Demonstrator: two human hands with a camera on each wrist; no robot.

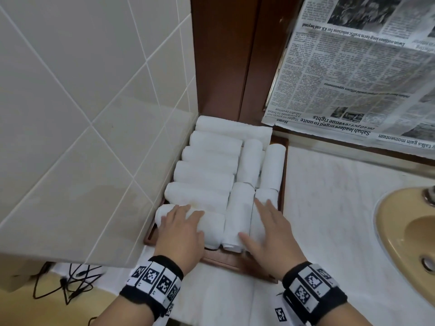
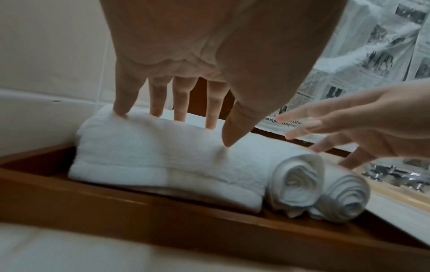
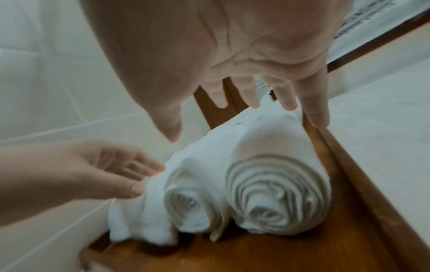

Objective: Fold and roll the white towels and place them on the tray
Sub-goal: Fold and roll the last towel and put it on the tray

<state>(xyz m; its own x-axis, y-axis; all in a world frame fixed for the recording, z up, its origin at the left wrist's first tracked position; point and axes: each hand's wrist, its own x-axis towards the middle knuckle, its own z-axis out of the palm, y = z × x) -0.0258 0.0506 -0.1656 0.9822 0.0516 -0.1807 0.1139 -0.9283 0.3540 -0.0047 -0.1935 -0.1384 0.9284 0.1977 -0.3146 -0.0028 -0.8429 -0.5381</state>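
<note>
White rolled terry towels (image 1: 207, 175) fill the brown wooden tray (image 1: 240, 261). At its near edge, the left hand (image 1: 180, 234) rests straight fingers on the nearest roll (image 1: 211, 225); the right hand (image 1: 270, 231), fingers spread, holds nothing above the near-right rolls (image 3: 277, 195).

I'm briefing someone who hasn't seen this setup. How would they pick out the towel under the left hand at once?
Find the wooden tray in the corner between the tiled wall and the counter. Its wall-side column holds rolls lying crosswise; take the nearest one. Unlike its neighbours, the left hand rests on it, and beside it two rolls point away, showing spiral ends.
</note>
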